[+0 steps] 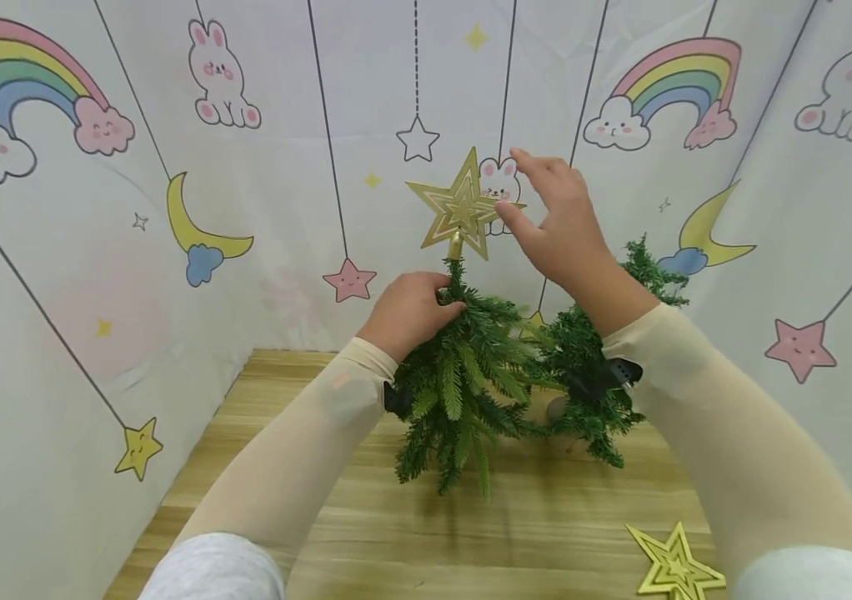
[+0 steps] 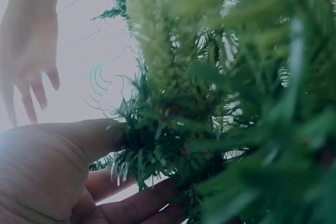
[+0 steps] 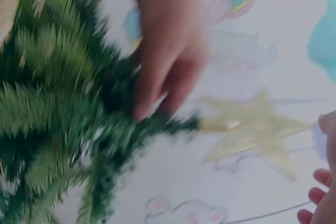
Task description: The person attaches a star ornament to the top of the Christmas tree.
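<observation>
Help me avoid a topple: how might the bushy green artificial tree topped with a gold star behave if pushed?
The tree would probably flex, its branches being thin and drooping. It may tip, the gold star sitting high; the gripping left hand probably steadies it.

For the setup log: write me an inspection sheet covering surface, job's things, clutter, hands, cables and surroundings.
Surface: wood-grain surface.
Job's things: gold star on the tip of an artificial tree.
Clutter: second gold star, lying at near right, cut by the frame edge; more greenery right of the tree.
Hands: left hand grips the treetop below the star; right hand open at the star's right point, contact unclear.
Cables: nothing seen.
Surroundings: white cartoon-printed backdrop.
</observation>
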Demonstrator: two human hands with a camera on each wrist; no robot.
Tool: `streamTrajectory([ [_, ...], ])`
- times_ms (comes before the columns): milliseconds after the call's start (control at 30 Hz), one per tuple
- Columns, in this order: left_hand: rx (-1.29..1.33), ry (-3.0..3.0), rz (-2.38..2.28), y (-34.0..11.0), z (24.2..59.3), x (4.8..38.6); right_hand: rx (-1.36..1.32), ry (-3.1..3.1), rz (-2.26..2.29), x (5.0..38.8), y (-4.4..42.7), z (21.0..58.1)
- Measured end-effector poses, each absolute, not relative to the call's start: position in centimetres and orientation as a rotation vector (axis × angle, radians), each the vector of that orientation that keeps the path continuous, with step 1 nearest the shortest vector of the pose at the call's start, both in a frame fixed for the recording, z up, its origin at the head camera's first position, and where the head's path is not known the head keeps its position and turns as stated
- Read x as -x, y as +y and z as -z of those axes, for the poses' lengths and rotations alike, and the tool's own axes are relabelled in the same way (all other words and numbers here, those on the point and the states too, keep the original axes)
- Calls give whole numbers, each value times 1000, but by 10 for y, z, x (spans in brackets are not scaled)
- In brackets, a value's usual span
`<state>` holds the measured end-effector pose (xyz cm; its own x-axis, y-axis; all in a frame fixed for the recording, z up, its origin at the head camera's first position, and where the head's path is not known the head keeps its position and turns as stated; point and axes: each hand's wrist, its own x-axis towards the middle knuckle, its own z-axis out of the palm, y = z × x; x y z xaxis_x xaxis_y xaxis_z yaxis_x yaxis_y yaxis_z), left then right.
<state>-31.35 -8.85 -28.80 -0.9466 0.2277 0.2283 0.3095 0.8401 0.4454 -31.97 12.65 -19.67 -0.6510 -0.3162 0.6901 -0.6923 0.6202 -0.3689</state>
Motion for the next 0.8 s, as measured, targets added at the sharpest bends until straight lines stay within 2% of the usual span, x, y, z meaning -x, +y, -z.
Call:
streamTrajectory([
  [233, 411, -2848, 780, -86, 296, 312, -912, -1817, -1028, 234, 171, 207],
  [400, 407, -2782, 666, -90, 294, 303, -908, -1589, -979, 184, 216, 244],
  [500, 396, -2726, 617, -88, 292, 288, -714, -1825, -943, 166, 272, 290],
  [633, 467, -2636, 622, -70, 287, 265, -254, -2533, -874, 149, 353, 379],
  [700, 537, -2588, 621, -56, 283, 254, -62, -2854, -764, 144, 380, 429],
  [800, 652, -2549, 630, -30, 276, 242, 67, -3120, -695, 138, 402, 497],
])
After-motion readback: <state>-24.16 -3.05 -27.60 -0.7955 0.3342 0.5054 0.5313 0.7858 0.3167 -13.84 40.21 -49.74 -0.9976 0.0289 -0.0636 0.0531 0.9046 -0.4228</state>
